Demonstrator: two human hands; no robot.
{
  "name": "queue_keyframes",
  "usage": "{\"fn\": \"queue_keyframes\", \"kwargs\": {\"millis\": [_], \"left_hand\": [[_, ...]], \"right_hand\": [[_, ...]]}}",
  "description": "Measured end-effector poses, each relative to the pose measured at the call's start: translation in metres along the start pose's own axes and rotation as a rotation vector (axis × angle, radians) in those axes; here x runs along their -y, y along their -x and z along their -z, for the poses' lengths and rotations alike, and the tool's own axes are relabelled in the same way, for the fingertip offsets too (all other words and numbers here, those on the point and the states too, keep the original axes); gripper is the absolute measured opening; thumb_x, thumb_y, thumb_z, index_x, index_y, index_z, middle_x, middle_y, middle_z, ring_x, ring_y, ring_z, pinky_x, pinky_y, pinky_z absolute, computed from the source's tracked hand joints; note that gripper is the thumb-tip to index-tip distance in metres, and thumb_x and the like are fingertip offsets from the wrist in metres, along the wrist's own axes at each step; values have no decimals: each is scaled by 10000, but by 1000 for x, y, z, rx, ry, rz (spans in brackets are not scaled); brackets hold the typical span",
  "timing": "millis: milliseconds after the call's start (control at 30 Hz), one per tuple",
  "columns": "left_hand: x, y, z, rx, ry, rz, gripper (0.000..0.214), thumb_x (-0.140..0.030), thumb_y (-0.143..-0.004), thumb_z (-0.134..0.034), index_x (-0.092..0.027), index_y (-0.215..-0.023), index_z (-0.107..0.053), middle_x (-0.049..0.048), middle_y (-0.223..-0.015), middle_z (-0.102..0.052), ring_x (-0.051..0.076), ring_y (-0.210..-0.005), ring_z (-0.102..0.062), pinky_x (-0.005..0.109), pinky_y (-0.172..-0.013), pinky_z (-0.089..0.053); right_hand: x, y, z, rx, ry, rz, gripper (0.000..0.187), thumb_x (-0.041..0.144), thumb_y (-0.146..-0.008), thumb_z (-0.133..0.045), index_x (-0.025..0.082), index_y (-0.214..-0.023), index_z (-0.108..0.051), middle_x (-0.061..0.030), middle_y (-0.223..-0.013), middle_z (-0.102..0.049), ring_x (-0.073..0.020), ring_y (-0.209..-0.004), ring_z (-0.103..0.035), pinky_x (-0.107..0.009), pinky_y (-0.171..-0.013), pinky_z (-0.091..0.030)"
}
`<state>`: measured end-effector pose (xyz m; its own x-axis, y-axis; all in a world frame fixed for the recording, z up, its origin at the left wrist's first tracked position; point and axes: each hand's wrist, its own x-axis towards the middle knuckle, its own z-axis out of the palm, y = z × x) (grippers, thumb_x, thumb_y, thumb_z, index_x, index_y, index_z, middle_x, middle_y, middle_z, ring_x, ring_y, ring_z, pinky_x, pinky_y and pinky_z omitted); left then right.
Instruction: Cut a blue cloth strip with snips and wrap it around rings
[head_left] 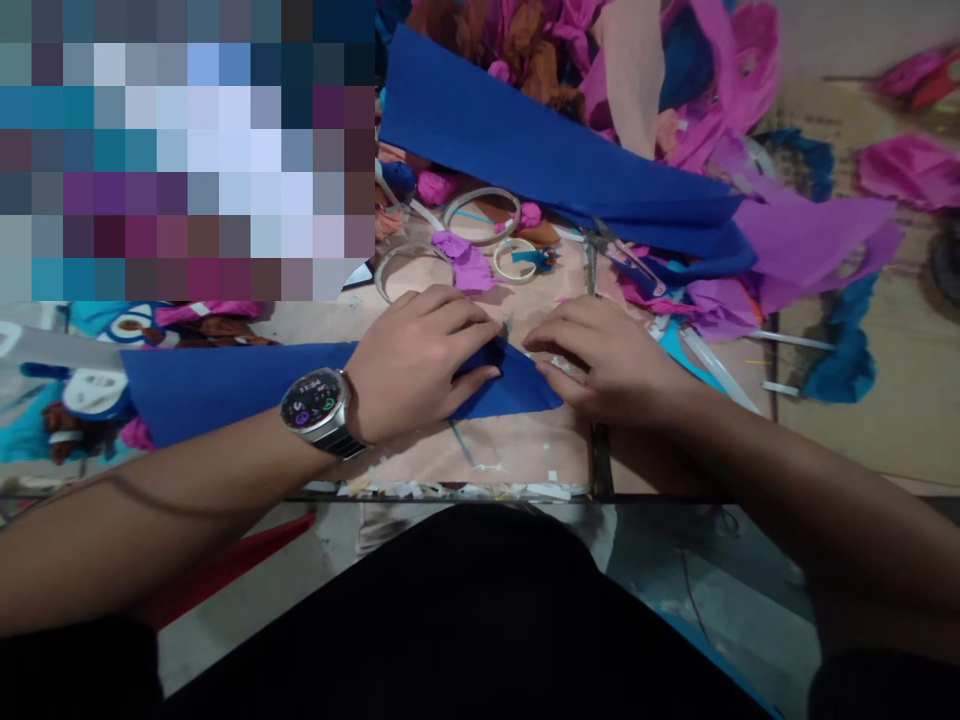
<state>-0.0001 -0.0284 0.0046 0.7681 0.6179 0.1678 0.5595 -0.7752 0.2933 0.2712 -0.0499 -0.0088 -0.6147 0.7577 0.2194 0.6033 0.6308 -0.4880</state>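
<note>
A long strip of blue paper [225, 385] lies across the work surface [525, 450], running from the left to a pointed end at the middle. My left hand [416, 360], with a wristwatch [319, 410] on the wrist, presses down on the strip with curled fingers. My right hand [600, 360] rests on the strip's pointed right end, fingertips pinching its edge. The two hands almost meet over a fold in the paper.
A larger blue sheet [540, 150] lies behind the hands. Purple and pink crepe paper [810, 235] is heaped at the back and right. Several tape rolls [480, 215] sit behind my left hand. Paper scraps line the table's front edge [480, 490].
</note>
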Motion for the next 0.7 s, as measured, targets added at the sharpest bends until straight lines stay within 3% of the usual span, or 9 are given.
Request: {"fn": "queue_keyframes", "kwargs": {"millis": [700], "left_hand": [[10,-5,-12,-72,-6,-10,273,-186,-1040,-504,-199,-1162,-748,109,-1207,-745,288,-1173,-639,465,-994,-490]], "right_hand": [[4,-2,-6,7,-28,70,265,258,-942,-661,215,-1185,-757,-118,-1076,-739,-292,-995,-632,-465,-939,-492]]}}
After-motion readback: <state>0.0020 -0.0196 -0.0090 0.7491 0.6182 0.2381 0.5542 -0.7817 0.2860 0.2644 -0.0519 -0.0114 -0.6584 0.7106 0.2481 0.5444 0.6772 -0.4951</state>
